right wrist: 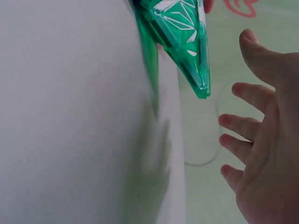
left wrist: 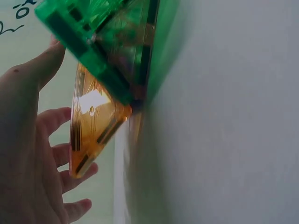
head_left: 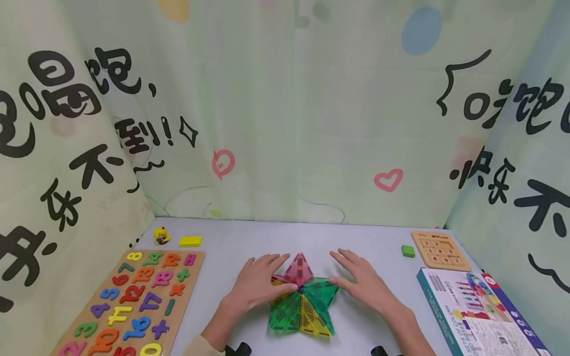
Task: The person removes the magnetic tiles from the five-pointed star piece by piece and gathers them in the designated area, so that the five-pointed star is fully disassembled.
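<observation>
A star-like build of translucent magnetic tiles [head_left: 285,314], green, yellow and pink, stands in the middle of the white table. My left hand [head_left: 257,283] is at its left side with fingers loosely spread, the thumb reaching over an orange-yellow tile [left wrist: 93,121]; whether it touches is unclear. Part of that thumb is hidden behind a green tile [left wrist: 74,37] in the left wrist view. On the other side my right hand [head_left: 367,284] holds nothing, its fingers spread. A gap shows between it and a green tile [right wrist: 180,39] in the right wrist view.
To the left lies a wooden board [head_left: 190,291] of colourful numbers, with a yellow block [head_left: 190,241] and a small yellow figure [head_left: 161,236] behind it. At the right are a green block [head_left: 407,251], a wooden number board [head_left: 441,250] and a printed box [head_left: 478,311].
</observation>
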`<state>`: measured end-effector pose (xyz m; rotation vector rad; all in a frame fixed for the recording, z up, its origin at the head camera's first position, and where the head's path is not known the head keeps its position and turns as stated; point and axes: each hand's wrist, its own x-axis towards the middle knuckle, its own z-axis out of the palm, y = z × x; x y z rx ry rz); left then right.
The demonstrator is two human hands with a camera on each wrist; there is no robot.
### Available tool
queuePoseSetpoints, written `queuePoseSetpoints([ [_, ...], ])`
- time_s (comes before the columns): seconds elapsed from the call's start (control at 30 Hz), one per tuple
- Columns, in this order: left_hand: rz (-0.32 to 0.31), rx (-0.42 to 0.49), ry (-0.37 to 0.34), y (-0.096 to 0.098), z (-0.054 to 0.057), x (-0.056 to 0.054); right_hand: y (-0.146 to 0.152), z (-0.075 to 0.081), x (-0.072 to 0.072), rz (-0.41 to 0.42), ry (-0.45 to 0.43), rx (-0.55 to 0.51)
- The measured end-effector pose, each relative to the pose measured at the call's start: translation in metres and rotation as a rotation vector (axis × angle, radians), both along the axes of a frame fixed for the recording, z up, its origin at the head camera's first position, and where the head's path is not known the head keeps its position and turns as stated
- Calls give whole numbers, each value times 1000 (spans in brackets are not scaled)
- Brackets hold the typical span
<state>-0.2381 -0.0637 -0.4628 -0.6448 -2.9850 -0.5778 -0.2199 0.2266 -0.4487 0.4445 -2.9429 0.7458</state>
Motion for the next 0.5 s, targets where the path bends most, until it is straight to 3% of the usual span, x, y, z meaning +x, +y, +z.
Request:
queuePoseSetpoints([
  [0.23, -32, -58, -9, 15, 2, 5, -19, -4, -1, 34, -178, -140],
  [0.5, -72, -129, -3, 23, 0, 5, -22, -13, -6, -20, -256, -308],
])
